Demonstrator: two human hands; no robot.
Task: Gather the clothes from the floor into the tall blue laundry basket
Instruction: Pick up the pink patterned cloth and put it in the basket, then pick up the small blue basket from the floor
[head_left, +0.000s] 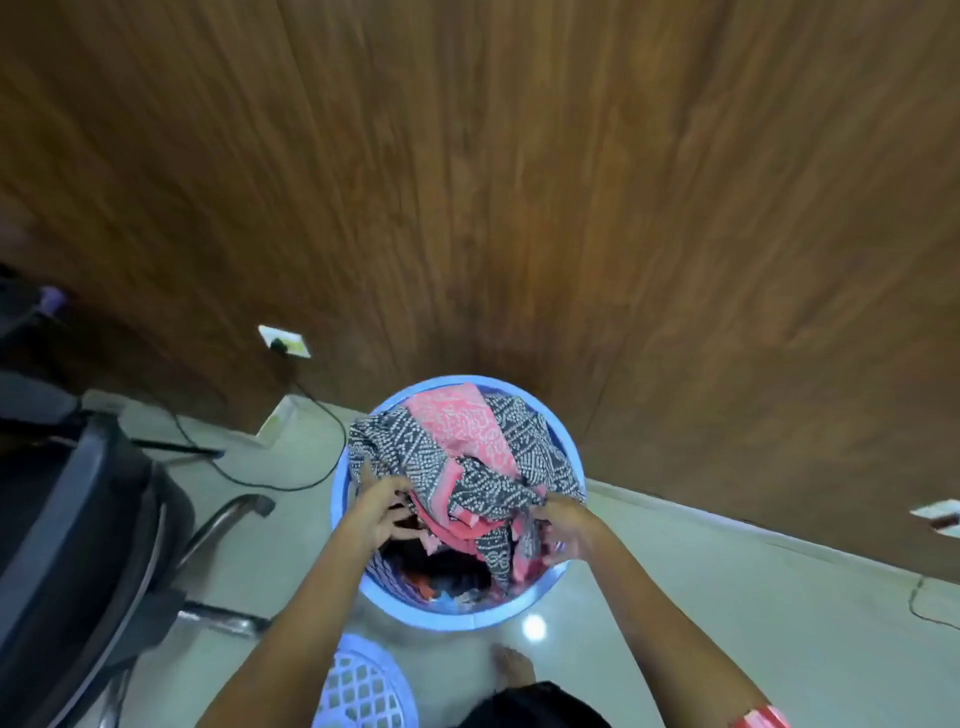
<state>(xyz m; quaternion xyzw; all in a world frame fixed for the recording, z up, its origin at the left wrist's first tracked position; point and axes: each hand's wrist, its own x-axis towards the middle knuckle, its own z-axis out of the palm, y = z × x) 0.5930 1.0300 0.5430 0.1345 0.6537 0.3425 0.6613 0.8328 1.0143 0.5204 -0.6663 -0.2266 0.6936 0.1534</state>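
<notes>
The tall blue laundry basket (340, 499) stands on the pale floor against a wooden wall, directly below me. A grey-and-white dotted garment with pink panels (462, 447) is heaped over its mouth, with darker clothes (447, 577) visible deeper inside. My left hand (382, 506) grips the cloth at the basket's left rim, fingers curled into the fabric. Over at the right rim, my right hand (563, 525) clutches the same garment's hanging edge.
A black chair with chrome legs (88, 530) stands at the left. The perforated blue basket lid (363, 686) lies on the floor near my bare foot (514, 665). A black cable (260, 467) runs from a wall socket (284, 341) across the floor.
</notes>
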